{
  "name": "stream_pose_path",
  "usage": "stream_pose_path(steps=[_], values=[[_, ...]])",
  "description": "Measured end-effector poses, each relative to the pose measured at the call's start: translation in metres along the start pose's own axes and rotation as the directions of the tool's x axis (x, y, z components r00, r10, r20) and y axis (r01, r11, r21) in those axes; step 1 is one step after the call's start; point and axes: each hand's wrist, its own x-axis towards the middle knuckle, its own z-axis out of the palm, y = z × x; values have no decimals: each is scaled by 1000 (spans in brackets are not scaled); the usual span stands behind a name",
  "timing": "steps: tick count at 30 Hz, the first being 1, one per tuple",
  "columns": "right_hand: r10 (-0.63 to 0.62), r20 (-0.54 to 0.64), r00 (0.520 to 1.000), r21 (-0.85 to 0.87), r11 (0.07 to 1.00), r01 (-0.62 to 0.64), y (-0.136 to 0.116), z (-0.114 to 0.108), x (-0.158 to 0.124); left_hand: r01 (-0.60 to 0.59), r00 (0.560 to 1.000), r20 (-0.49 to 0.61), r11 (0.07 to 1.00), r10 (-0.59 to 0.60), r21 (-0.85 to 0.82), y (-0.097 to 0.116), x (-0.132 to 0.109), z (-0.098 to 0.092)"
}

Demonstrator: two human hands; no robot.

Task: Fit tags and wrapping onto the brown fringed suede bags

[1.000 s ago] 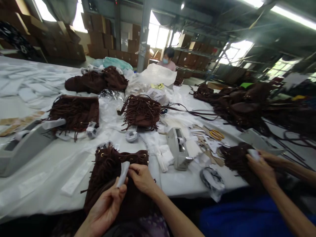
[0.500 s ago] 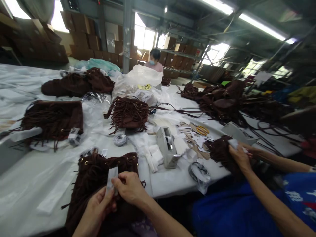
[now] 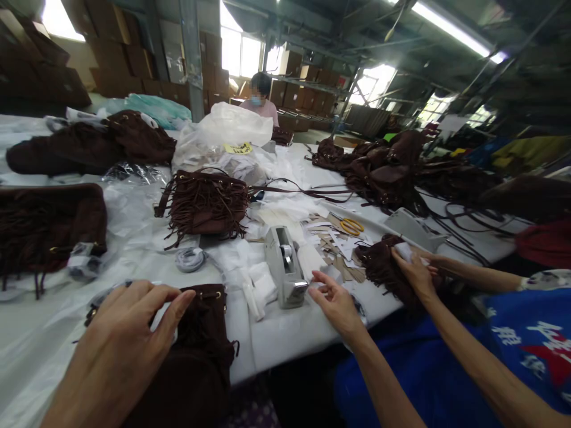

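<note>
My left hand (image 3: 120, 339) lies low at the left on a dark brown fringed suede bag (image 3: 196, 351) at the table's near edge. Its bent fingers cover a white paper strip (image 3: 159, 314), which shows only as a sliver under them. My right hand (image 3: 333, 300) is stretched out to the right. Its fingers are apart, with the tips right at the cutter end of a grey tape dispenser (image 3: 284, 267). I see nothing in that hand.
A co-worker in blue at the right has a hand (image 3: 414, 272) on another brown fringed bag (image 3: 383, 267). More fringed bags (image 3: 203, 202), a tape roll (image 3: 190, 258), yellow-handled scissors (image 3: 352, 226), paper scraps and plastic bags lie on the white table (image 3: 285, 339). A person sits at the far end.
My right hand has let go at the bag and reached right to the tape dispenser. My left hand has come down onto the bag with the white strip. The view has swung to the right.
</note>
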Motion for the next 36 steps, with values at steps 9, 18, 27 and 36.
stream_pose_path(steps=[9, 18, 27, 36], values=[[-113, 157, 981, 33, 993, 109, 10, 17, 7, 340, 754, 657, 838, 28, -427, 72, 58, 110], [-183, 56, 982, 46, 982, 181, 19, 25, 2, 574, 662, 749, 623, 29, -531, 104, 60, 180], [-226, 39, 973, 10, 974, 225, 21, 27, 1, 841, 533, 840, 175, -104, -512, 117, 60, 185], [-287, 236, 928, -26, 953, 302, 6, 1, 8, 860, 457, 886, -219, -70, -461, 96, 57, 177]])
